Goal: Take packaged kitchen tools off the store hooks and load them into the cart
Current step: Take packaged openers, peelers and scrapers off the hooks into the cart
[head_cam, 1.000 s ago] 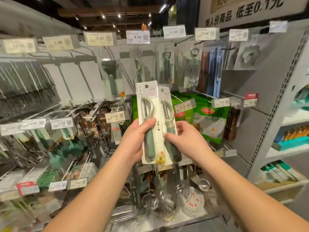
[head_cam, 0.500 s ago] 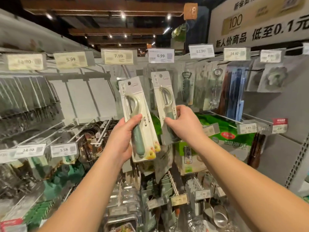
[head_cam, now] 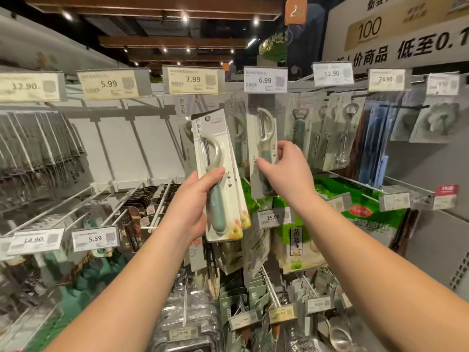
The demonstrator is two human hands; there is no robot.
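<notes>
My left hand [head_cam: 193,201] grips a white carded peeler pack [head_cam: 215,153] with a green handle, holding it upright in front of the hook wall. A second similar card edge [head_cam: 241,199] shows just behind it. Farther right and higher, my right hand [head_cam: 286,171] pinches another peeler pack [head_cam: 264,128] by its lower half, up against the hanging row under the 6.99 price tag [head_cam: 265,80]. More peeler packs [head_cam: 237,128] hang between the two. No cart is in view.
Packaged bottle openers [head_cam: 299,128] and corkscrews [head_cam: 342,133] hang to the right. Green bags [head_cam: 355,199] sit on hooks below. Bare white hooks [head_cam: 127,199] jut out at the left, and steel utensils [head_cam: 187,323] fill the lower racks.
Both hands have risen and drawn apart. My right hand carried its peeler pack up and right to the row under the 6.99 tag; the view tilted upward.
</notes>
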